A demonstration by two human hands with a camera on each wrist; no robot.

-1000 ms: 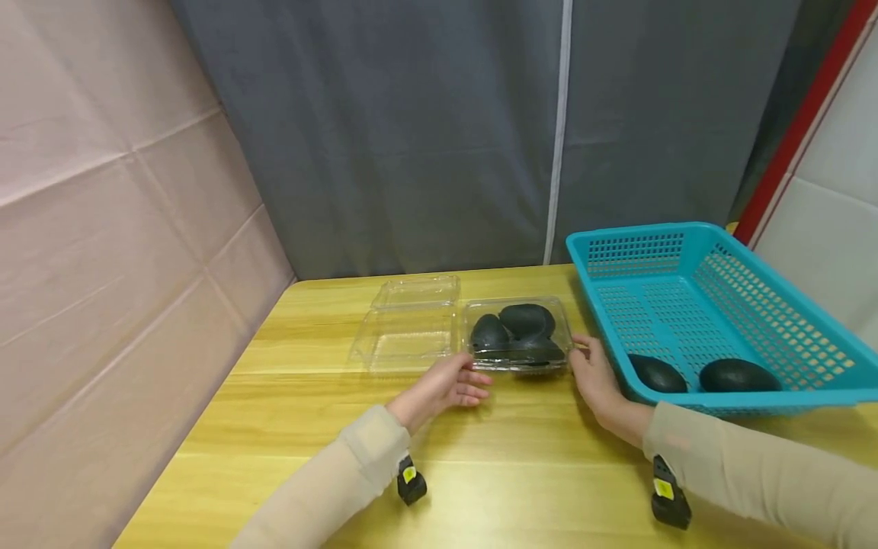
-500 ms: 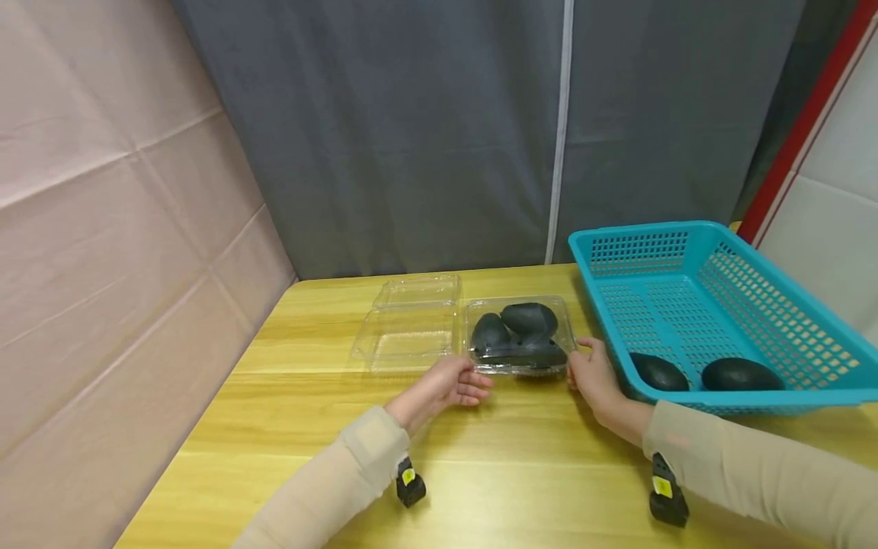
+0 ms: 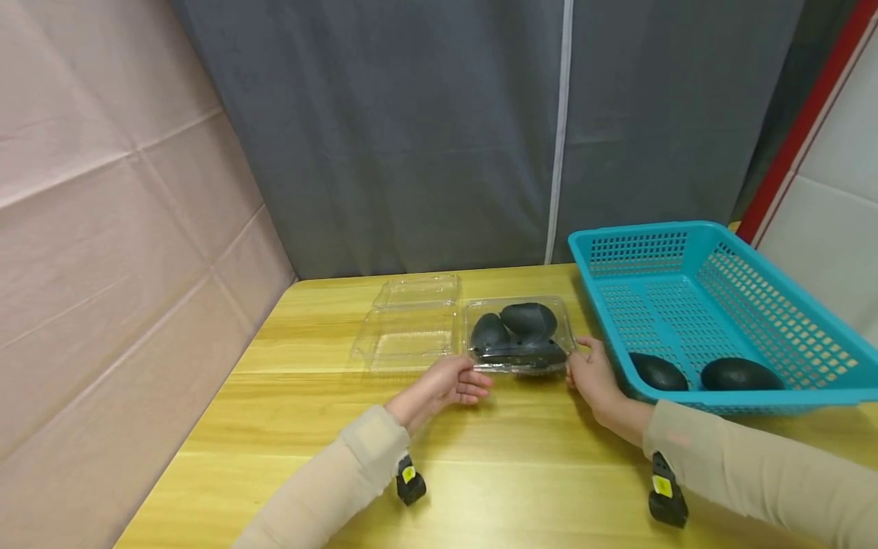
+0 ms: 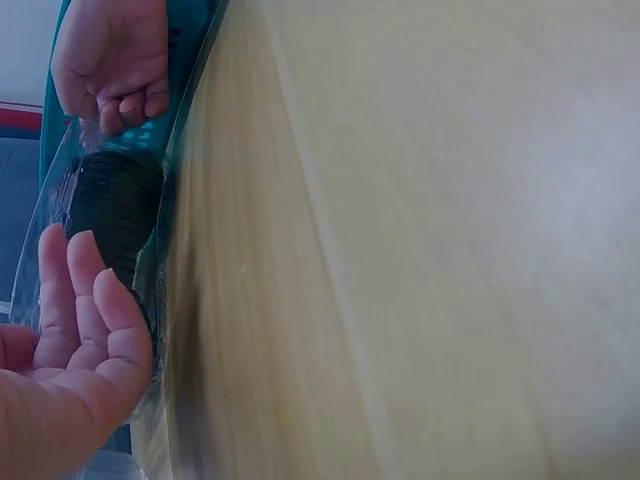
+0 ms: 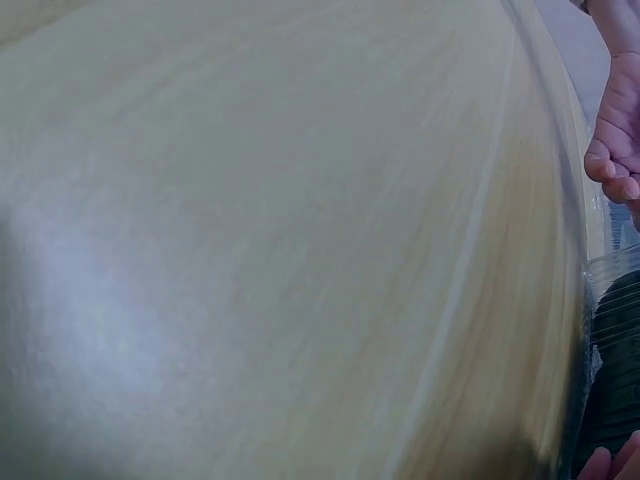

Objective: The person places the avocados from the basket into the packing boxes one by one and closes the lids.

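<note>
A clear plastic clamshell box with its lid down holds three dark, oval, avocado-like fruits. My left hand is at its front left corner, thumb by the edge and the other fingers loosely extended below it. At the front right corner my right hand pinches the box edge between thumb and forefinger, with the remaining fingers curled. From the left wrist view, the right hand shows bent fingertips at the box's end, while the left hand has relaxed, spread fingers in front of the dark fruit.
A second clear clamshell lies unfolded on the wooden table, left of the filled one. Close on the right stands a blue perforated basket with two similar dark fruits inside. A grey curtain hangs behind the table.
My right fingers have curled in from a more extended pose and now pinch the box corner. The box's front edge shifted slightly; the left hand has stayed in place.
</note>
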